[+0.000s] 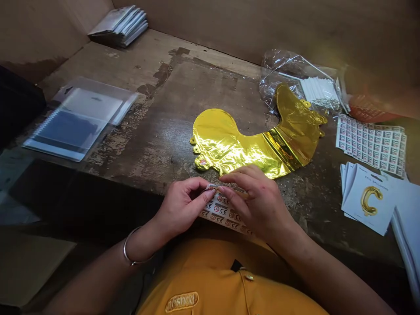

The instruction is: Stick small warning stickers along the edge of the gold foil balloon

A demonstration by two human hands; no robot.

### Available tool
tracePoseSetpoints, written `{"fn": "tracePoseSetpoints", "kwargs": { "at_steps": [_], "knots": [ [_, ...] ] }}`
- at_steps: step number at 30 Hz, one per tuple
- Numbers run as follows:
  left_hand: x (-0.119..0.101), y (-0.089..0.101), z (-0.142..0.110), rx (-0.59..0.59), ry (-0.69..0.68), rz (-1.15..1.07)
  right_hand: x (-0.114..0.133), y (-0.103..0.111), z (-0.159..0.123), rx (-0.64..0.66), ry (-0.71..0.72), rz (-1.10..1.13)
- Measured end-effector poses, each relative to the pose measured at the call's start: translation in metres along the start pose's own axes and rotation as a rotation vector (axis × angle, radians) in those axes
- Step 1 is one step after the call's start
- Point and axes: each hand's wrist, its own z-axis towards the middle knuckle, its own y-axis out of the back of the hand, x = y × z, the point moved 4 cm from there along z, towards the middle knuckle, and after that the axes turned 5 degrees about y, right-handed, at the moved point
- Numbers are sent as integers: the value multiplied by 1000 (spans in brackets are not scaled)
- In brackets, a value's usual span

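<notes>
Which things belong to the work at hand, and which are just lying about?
Job: left hand pinching a small white label; right hand; white sheet of printed warning labels; curved gold foil balloon.
Lying about: clear plastic bag of white sticks; stacked white balloon cards; clear-wrapped blue packet.

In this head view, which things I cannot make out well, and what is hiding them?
Head view:
Small piece at the fingertips of the left hand: too small to read, partly hidden by the fingers.
Sticker sheet: partly covered by the right hand.
Orange item: blurred.
White packets: cut off by the right edge.
</notes>
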Motion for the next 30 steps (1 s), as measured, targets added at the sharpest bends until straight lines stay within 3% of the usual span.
{"fn": "tracePoseSetpoints", "kwargs": {
  "at_steps": [9, 15, 24, 30],
  "knots": [
    [-3, 1, 0, 30, -127, 72, 2, -1, 0, 27, -2, 33],
    [-6, 1, -1, 38, -139, 111, 4, -1, -1, -20, 8, 8],
    [-3, -2, 1, 53, 98, -112, 18, -6, -17, -167, 426, -340],
    [4, -7, 2, 124, 284, -359, 16, -8, -18, -204, 524, -303]
  ]
}}
